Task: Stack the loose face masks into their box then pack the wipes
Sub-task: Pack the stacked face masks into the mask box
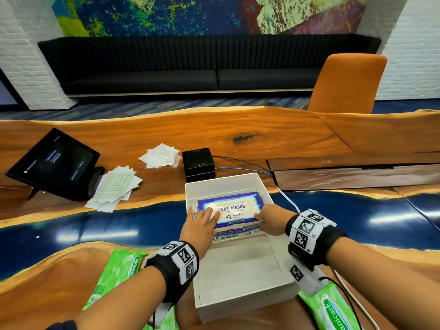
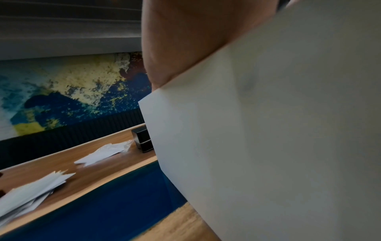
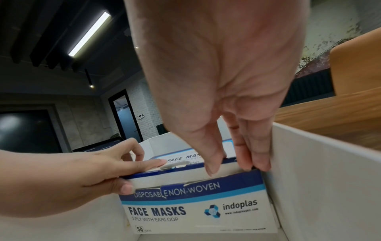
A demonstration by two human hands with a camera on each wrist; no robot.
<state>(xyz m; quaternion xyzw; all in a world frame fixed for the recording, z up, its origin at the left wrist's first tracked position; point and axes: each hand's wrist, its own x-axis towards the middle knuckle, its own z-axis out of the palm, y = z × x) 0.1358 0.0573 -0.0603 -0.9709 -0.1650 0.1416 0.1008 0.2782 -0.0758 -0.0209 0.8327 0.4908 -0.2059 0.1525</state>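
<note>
1. Counter (image 1: 238,129): wood with blue resin; all listed items are being carried on it.
2. White carton (image 1: 238,270): is being stood open, central.
3. Face mask box (image 1: 232,209): is being held inside the carton's far end.
4. Wipes packs (image 1: 116,270) (image 1: 333,310): are being left flanking the carton.
5. Left hand (image 1: 198,225): the box's left edge is being pinched.
6. Right hand (image 1: 270,219): the box's right top edge is being pinched.

"FACE MASKS", "indoplas": box (image 3: 198,210); "Sanicare": wipes (image 1: 119,270)
</note>
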